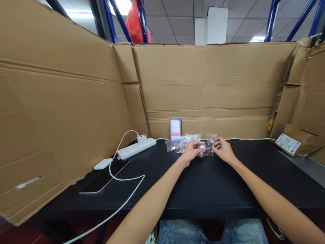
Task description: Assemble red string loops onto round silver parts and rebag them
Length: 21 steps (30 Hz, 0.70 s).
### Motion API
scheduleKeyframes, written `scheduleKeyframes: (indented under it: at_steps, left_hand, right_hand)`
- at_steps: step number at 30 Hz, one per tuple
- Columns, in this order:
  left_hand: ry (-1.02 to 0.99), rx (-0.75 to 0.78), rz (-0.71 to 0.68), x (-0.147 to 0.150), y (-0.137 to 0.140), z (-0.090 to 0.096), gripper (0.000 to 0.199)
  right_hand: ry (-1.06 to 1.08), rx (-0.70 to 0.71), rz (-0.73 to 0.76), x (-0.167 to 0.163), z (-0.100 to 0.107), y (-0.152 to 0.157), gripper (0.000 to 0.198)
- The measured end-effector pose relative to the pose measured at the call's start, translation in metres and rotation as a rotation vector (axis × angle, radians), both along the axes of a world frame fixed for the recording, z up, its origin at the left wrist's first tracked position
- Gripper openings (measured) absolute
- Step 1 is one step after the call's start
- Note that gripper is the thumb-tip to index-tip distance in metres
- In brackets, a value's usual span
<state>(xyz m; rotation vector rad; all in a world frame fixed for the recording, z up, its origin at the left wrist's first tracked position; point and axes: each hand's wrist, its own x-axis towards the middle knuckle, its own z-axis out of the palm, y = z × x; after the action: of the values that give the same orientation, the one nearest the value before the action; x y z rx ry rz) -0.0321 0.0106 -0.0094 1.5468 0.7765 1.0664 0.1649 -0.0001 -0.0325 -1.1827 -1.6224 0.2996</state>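
At the back of the black table (203,183), my left hand (192,152) has its fingers curled over a small clear plastic bag (208,149) with something red inside. My right hand (223,149) pinches the right side of what looks like the same bag. Fingers cover part of it, so the exact contents cannot be made out. Left of my hands lies a pile of similar clear bags (189,138), also with red bits in them. One more bag (172,145) sits at the left end of the pile.
A phone with a lit screen (175,129) leans upright against the cardboard wall (215,78). To the left are a white power strip (137,148), a white charger (103,164), a dark phone (105,178) and a looping cable (128,200). A labelled cardboard box (308,140) stands far right.
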Motion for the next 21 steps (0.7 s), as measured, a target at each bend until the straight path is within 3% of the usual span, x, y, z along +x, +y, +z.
scheduleKeyframes:
  at_steps: [7, 11, 18, 21]
  left_hand:
    - [-0.031, -0.003, 0.031, 0.000, 0.002, -0.002, 0.030]
    - [-0.043, -0.036, 0.072, 0.000, 0.006, -0.004, 0.029]
    - [-0.134, -0.101, 0.168, -0.003, 0.011, -0.001, 0.027]
    - [-0.147, -0.101, 0.177, -0.003, 0.011, 0.000, 0.025]
  right_hand:
    - [-0.129, 0.025, -0.111, -0.002, 0.007, -0.009, 0.012]
    - [-0.211, -0.003, -0.100, 0.000, 0.010, -0.008, 0.017]
    - [-0.003, -0.114, -0.128, 0.012, 0.005, 0.000, 0.021]
    - [0.046, -0.043, -0.128, 0.009, 0.005, 0.000, 0.019]
